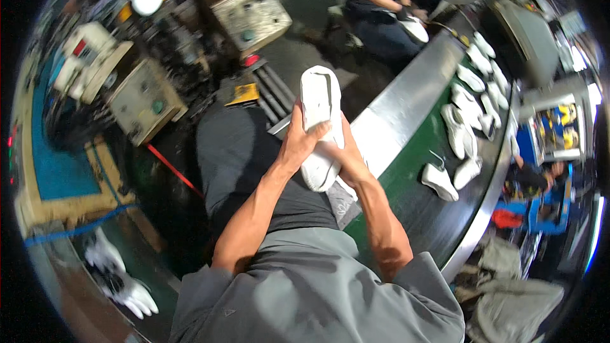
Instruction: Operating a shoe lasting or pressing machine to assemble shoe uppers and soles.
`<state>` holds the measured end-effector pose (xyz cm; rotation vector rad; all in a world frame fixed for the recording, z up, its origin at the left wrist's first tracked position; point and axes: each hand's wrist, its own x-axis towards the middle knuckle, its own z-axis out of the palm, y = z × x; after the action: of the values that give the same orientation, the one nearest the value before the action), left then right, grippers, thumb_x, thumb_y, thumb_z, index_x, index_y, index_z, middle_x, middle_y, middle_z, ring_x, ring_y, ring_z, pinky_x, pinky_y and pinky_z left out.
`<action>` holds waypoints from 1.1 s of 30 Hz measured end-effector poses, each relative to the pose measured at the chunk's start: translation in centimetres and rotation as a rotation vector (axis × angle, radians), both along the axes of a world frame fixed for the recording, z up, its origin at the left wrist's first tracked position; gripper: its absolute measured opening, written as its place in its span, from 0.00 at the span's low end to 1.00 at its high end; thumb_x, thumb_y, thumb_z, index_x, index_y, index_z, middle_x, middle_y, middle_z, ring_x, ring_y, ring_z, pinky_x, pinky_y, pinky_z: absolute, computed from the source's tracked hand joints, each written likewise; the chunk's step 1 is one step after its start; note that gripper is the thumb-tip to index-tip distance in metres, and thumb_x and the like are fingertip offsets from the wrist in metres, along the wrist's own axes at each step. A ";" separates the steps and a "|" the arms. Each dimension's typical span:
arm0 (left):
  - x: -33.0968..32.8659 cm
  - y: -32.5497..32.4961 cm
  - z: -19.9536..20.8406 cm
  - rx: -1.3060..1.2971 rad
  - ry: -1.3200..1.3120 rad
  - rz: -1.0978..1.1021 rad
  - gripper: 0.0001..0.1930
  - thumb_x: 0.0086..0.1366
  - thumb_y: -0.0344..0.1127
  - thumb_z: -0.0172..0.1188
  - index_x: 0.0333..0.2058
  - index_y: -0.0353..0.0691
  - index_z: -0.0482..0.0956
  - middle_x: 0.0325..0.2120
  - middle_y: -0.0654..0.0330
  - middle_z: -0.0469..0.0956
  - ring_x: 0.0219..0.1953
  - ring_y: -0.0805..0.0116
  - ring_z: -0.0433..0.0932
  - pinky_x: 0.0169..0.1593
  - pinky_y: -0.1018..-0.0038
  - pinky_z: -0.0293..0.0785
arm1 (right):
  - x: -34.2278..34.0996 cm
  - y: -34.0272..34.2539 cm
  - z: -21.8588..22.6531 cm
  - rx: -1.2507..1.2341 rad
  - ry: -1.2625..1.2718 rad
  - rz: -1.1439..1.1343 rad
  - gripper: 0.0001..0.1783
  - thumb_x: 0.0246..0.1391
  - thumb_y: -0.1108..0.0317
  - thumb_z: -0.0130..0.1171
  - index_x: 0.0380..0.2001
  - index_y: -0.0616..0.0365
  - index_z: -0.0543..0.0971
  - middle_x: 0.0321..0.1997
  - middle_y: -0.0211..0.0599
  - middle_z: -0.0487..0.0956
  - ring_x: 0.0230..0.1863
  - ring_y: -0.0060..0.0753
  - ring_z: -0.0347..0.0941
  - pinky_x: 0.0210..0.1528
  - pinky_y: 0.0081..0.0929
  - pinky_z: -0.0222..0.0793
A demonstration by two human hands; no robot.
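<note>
Both my hands are closed round a white shoe [319,98], held lengthwise in front of me above my lap. My left hand [298,144] grips its left side near the middle, the thumb lying across the face turned up to me. From the other side my right hand [346,150] holds the same shoe, its fingers partly hidden behind it. The upturned face looks like the underside, with a dark gap along its upper right edge. The shoe is apart from the metal ledge [406,105] to its right.
A green conveyor belt [406,200] at right carries several white shoes [454,130]. Control boxes [251,19] and machinery stand at left. Ahead, another person [381,19] handles a white shoe [414,28]. White gloves [136,295] lie at lower left.
</note>
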<state>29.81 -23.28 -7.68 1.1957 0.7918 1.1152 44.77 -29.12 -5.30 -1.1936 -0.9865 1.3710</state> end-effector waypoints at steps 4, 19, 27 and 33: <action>-6.3 0.8 -0.8 -0.271 -0.130 0.207 0.41 0.74 0.43 0.69 0.77 0.37 0.59 0.70 0.46 0.71 0.69 0.56 0.72 0.69 0.60 0.72 | -5.6 2.1 -0.5 -0.166 0.201 0.178 0.49 0.62 0.69 0.70 0.81 0.64 0.56 0.72 0.48 0.73 0.69 0.37 0.73 0.71 0.34 0.69; -16.5 -0.5 -2.0 0.310 0.740 0.654 0.15 0.82 0.37 0.56 0.51 0.30 0.85 0.41 0.45 0.87 0.42 0.45 0.87 0.44 0.59 0.81 | -12.4 6.9 -0.6 0.546 -0.728 0.292 0.26 0.71 0.67 0.65 0.67 0.68 0.75 0.53 0.55 0.82 0.48 0.44 0.83 0.51 0.33 0.80; -19.4 -0.7 1.0 0.353 0.700 0.290 0.17 0.77 0.30 0.59 0.59 0.28 0.80 0.45 0.39 0.85 0.45 0.38 0.86 0.48 0.55 0.82 | -12.0 7.4 1.1 0.511 -0.702 0.320 0.19 0.71 0.71 0.59 0.61 0.67 0.81 0.45 0.55 0.84 0.39 0.47 0.83 0.44 0.36 0.79; -17.8 -0.5 1.0 0.516 0.965 0.375 0.19 0.70 0.23 0.59 0.59 0.29 0.79 0.42 0.39 0.84 0.42 0.37 0.85 0.43 0.51 0.82 | -12.8 9.5 1.9 0.660 -0.943 0.393 0.10 0.67 0.70 0.62 0.48 0.61 0.82 0.42 0.49 0.83 0.37 0.60 0.83 0.39 0.51 0.81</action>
<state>11.98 -23.75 -6.68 2.1432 1.5615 1.0409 31.96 -19.61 -3.36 -1.1363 -2.2209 0.5748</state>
